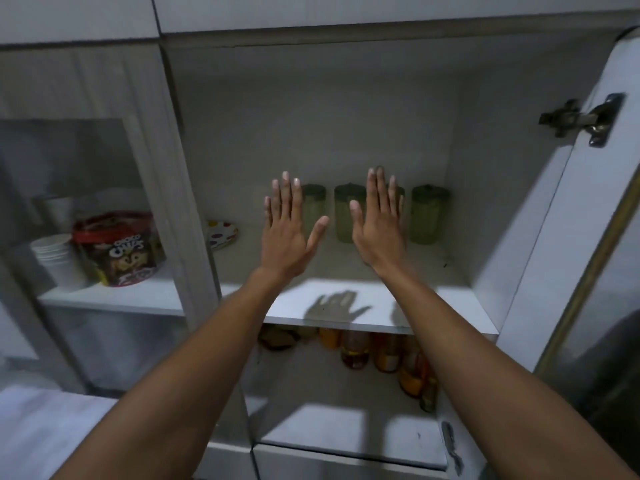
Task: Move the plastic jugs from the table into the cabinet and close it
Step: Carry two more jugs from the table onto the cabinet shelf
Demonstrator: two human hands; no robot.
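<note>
Cabinet (540, 237) stands open, its door (588, 258) swung out to the right. Four green-lidded plastic jugs (349, 216) stand upright in a row at the back of the upper shelf (346, 306). Left hand (287, 230) and right hand (379, 223) are raised before the jugs, both flat, fingers spread, holding nothing. Bottles (384, 355) crowd the lower shelf. A cereal tub (121, 249) sits behind glass in the left compartment.

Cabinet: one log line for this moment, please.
jugs: four on shelf | left hand: open, empty | right hand: open, empty | cabinet door: open
</note>
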